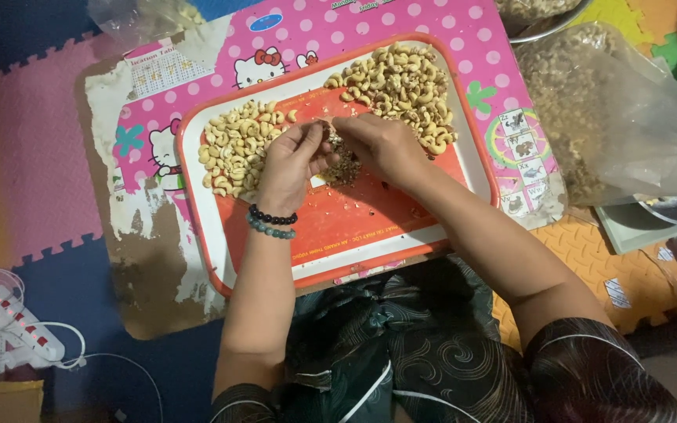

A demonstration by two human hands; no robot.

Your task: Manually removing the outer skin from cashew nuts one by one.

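— Where the two hands meet over the middle of the tray [217,235], which one has the nut?
— The left hand [290,160], as far as I can tell. Its thumb and fingertips are pinched shut on one small cashew [324,125], held up just above the heap of brown husk scraps [344,166]. The right hand [381,145] comes in from the other side, fingers curled and closed, its tips touching the same nut.
— So which way does the nut lie from the fingers?
— It sits right between the two sets of fingertips, at the top of the gap between the hands. Its long axis I cannot make out; it is too small and mostly covered.
— Which hand is nearer to the piles?
— The left hand is just beside the pale pile of cashews on the left [238,145]; the right hand is touching or nearly touching the edge of the bigger pile at the upper right [397,82]. The husk heap lies directly under both.
— And around the tray?
— A pink dotted board [401,19] under it, and a clear bag of nuts [589,117] well off to the right.
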